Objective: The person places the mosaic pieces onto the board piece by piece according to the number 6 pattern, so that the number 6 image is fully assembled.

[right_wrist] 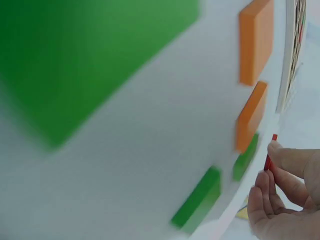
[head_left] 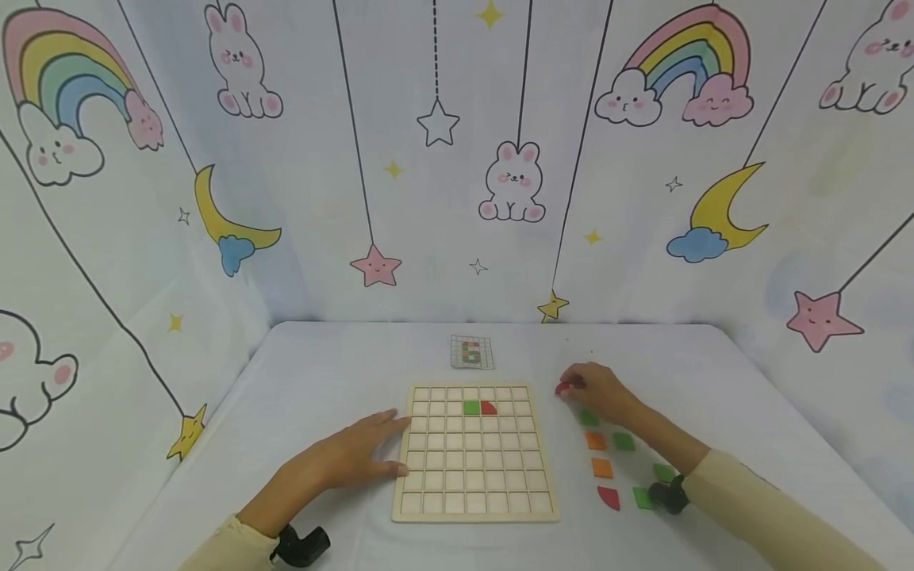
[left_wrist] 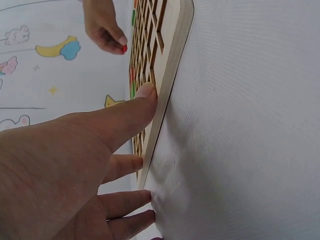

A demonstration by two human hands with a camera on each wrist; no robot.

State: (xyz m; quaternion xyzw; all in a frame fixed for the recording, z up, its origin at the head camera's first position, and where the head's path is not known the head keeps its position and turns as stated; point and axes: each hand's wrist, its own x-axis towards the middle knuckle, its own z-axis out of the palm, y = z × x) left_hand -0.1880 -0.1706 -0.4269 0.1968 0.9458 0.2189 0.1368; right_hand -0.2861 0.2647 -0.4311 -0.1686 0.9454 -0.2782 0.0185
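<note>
Pinches a red piece (head_left: 562, 388) between thumb and forefinger of the right hand (head_left: 600, 391), with the other fingers loosely bent, just off the right side of the wooden board (head_left: 474, 518), near its far corner. Cannot tell the full outline of that piece, nor its clearance from the bench (head_left: 336, 365). Lays the left hand (head_left: 357, 454) beside the board's left edge, with thumb and fingers spread and nearly straight, touching the edge with the thumb and gripping nothing.

Shows in the board's grid a green square (head_left: 471, 407) and a red quarter-circle (head_left: 489, 408), seated side by side in the second row from the far side. Shows to the right of the board, on white cloth, a green piece (head_left: 589, 418) just by the right hand, then two orange squares (head_left: 596, 441) and a loose red quarter-circle (head_left: 608, 498) running toward the near side, with three more green pieces (head_left: 624, 441) farther right, two of them beside the black wrist camera (head_left: 669, 496). Shows beyond the board a small card (head_left: 471, 352), printed with a grid and a coloured figure like a 6. Wears beige sleeves (head_left: 757, 500). Faces a pale backdrop (head_left: 307, 198) of rabbits, rainbows, moons and stars.
</note>
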